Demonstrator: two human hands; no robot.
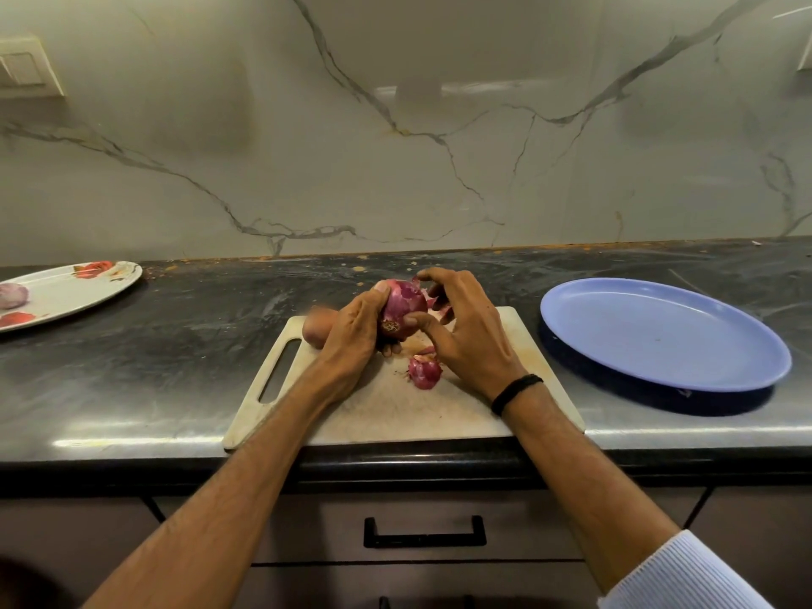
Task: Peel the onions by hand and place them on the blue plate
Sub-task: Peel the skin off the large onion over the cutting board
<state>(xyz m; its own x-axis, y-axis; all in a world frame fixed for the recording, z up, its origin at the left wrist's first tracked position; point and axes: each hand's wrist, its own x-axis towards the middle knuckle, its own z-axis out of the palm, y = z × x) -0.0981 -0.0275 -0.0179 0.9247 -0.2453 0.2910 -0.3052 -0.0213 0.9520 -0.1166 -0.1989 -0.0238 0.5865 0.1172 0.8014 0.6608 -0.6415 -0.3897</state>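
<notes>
A red onion [402,307] is held above the far part of the white cutting board [395,410]. My left hand [351,340] grips it from the left, root end facing me. My right hand [461,327] curls around its right side, thumb pressed on the onion and fingertips pinching skin at its top. A torn piece of purple onion skin [425,372] lies on the board below my hands. The blue plate [663,334] sits to the right of the board with nothing on it. Another onion [13,295] rests on a flowered plate [74,292] at the far left.
A tan rounded object [318,331] lies on the board behind my left hand, partly hidden. The dark counter ends at a marble backsplash. A drawer with a black handle [424,531] is below the counter edge.
</notes>
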